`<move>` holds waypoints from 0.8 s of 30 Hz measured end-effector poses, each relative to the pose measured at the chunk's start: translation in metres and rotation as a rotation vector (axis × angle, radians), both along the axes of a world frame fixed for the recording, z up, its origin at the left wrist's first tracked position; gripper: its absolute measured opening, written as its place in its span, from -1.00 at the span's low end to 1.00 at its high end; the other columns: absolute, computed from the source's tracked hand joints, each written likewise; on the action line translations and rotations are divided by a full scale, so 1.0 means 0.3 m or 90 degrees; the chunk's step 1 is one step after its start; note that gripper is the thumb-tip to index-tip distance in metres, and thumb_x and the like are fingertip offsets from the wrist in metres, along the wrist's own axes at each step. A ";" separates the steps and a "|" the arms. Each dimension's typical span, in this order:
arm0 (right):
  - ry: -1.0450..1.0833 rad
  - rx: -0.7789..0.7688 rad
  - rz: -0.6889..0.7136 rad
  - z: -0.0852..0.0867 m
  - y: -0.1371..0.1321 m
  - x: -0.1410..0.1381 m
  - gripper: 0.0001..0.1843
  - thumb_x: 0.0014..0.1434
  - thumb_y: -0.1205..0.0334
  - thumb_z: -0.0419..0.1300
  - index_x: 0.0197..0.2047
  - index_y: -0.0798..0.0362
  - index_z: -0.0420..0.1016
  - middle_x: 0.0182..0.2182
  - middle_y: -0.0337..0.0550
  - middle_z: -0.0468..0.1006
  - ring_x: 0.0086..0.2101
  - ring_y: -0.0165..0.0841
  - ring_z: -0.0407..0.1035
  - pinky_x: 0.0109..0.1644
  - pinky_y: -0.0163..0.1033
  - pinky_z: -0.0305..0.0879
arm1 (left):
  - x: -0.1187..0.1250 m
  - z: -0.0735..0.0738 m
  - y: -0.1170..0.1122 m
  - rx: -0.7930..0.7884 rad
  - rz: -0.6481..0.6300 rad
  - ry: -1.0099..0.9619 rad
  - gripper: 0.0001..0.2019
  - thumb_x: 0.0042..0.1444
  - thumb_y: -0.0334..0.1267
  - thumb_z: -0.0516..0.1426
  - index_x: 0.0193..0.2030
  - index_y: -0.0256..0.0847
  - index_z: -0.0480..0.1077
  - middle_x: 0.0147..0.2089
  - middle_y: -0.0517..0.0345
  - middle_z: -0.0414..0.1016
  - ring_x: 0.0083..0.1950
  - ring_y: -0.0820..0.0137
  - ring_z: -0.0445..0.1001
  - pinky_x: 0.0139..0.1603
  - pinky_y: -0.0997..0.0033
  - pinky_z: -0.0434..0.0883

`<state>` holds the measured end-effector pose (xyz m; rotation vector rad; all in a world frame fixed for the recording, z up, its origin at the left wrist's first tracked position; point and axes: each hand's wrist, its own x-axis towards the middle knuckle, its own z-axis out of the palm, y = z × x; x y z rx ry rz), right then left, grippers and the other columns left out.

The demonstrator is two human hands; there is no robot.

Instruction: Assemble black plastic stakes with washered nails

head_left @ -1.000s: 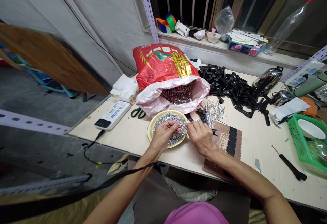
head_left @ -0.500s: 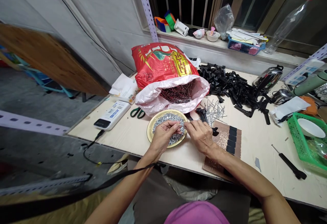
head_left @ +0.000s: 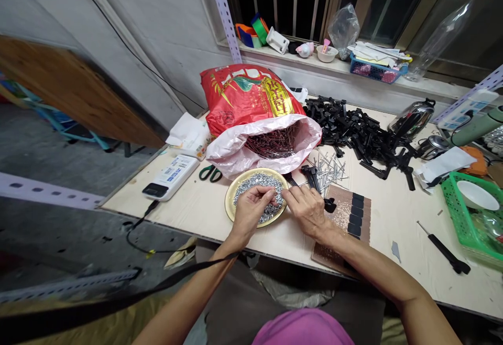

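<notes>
Both my hands meet over a gold plate heaped with small silver metal pieces. My left hand is pinched at the fingertips on a tiny piece over the plate. My right hand is closed in a pinch facing it, on a thin metal pin; a small black plastic part lies at its right side. The fingertips of the two hands nearly touch. Loose silver nails lie just behind the right hand.
A red and white bag of dark nails stands behind the plate. A pile of black plastic parts spreads at the back right. Brown board, scissors, white device, screwdriver and green basket lie around.
The hands stay pinched together over the plate with only slight finger movement. The view has shifted a little.
</notes>
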<state>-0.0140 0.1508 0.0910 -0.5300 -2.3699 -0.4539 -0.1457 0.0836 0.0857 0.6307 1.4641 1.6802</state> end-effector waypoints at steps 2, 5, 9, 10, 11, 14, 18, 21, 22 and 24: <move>0.010 -0.059 -0.002 -0.002 0.000 0.000 -0.70 0.38 0.30 -0.03 -0.34 0.05 0.44 -0.54 -0.25 0.42 -0.47 -0.42 0.22 -0.37 -0.25 -0.02 | 0.005 0.000 -0.004 0.015 0.028 0.050 -0.71 -0.22 -0.08 0.34 -0.44 -0.26 0.48 -0.49 0.22 0.49 -0.52 0.50 0.41 -0.38 0.45 0.40; 0.016 -0.207 0.012 -0.006 0.009 0.003 -0.73 0.37 0.20 0.01 -0.31 0.05 0.45 -0.47 -0.23 0.47 -0.45 -0.46 0.28 -0.36 -0.32 0.07 | 0.003 0.003 -0.006 0.020 0.023 0.058 -0.71 -0.21 -0.07 0.33 -0.44 -0.25 0.49 -0.49 0.22 0.48 -0.51 0.49 0.41 -0.36 0.44 0.40; 0.030 -0.369 0.056 -0.004 0.023 0.010 -0.77 0.35 0.18 0.05 -0.24 0.07 0.48 -0.40 -0.21 0.50 -0.40 -0.47 0.36 -0.33 -0.38 0.16 | -0.009 0.009 0.000 -0.007 -0.036 -0.033 -0.61 -0.26 0.00 0.34 -0.36 -0.28 0.50 -0.51 0.21 0.47 -0.51 0.48 0.41 -0.37 0.42 0.42; 0.044 -0.401 0.060 -0.002 0.024 0.012 -0.78 0.34 0.19 0.05 -0.24 0.08 0.48 -0.39 -0.20 0.50 -0.39 -0.46 0.37 -0.33 -0.39 0.17 | -0.011 0.011 0.002 -0.010 -0.043 -0.049 -0.58 -0.28 0.01 0.35 -0.37 -0.29 0.50 -0.51 0.21 0.48 -0.52 0.49 0.40 -0.38 0.42 0.41; 0.058 -0.435 0.061 0.001 0.025 0.012 -0.79 0.34 0.20 0.06 -0.24 0.07 0.48 -0.38 -0.21 0.50 -0.38 -0.46 0.38 -0.34 -0.39 0.17 | -0.013 0.013 0.005 -0.011 -0.047 -0.058 -0.57 -0.30 0.02 0.36 -0.37 -0.29 0.50 -0.52 0.21 0.48 -0.54 0.50 0.39 -0.40 0.43 0.41; 0.089 -0.532 0.064 0.008 0.019 0.013 -0.83 0.31 0.22 0.09 -0.26 0.06 0.48 -0.39 -0.26 0.50 -0.40 -0.49 0.38 -0.38 -0.42 0.17 | -0.017 0.017 0.009 -0.015 -0.056 -0.050 -0.56 -0.33 0.05 0.37 -0.42 -0.30 0.49 -0.58 0.25 0.44 -0.58 0.52 0.36 -0.46 0.47 0.37; 0.064 -0.461 0.055 0.004 0.009 0.015 -0.80 0.32 0.24 0.09 -0.30 0.07 0.47 -0.43 -0.28 0.50 -0.45 -0.50 0.33 -0.41 -0.40 0.11 | -0.022 0.021 0.007 -0.045 -0.069 -0.045 -0.54 -0.39 0.06 0.39 -0.49 -0.30 0.46 -0.60 0.26 0.42 -0.60 0.53 0.35 -0.50 0.50 0.34; 0.032 -0.211 0.034 -0.005 0.006 0.017 -0.74 0.35 0.29 0.05 -0.36 0.06 0.47 -0.50 -0.26 0.46 -0.47 -0.45 0.25 -0.40 -0.30 0.00 | -0.027 0.026 0.004 -0.080 -0.081 -0.087 -0.52 -0.47 0.06 0.41 -0.52 -0.30 0.45 -0.58 0.24 0.44 -0.60 0.53 0.34 -0.51 0.49 0.35; 0.031 -0.145 0.035 -0.006 0.006 0.018 -0.72 0.35 0.31 0.04 -0.38 0.06 0.47 -0.53 -0.26 0.45 -0.47 -0.44 0.22 -0.39 -0.28 -0.02 | -0.029 0.027 0.003 -0.089 -0.089 -0.106 -0.51 -0.50 0.05 0.42 -0.52 -0.31 0.45 -0.57 0.23 0.45 -0.60 0.54 0.34 -0.51 0.50 0.35; 0.038 -0.074 0.042 -0.005 0.007 0.019 -0.70 0.35 0.34 0.02 -0.39 0.05 0.46 -0.55 -0.27 0.43 -0.46 -0.42 0.19 -0.38 -0.26 -0.04 | -0.032 0.028 0.003 -0.104 -0.105 -0.146 -0.49 -0.54 0.03 0.43 -0.51 -0.32 0.46 -0.55 0.21 0.47 -0.60 0.55 0.35 -0.51 0.51 0.37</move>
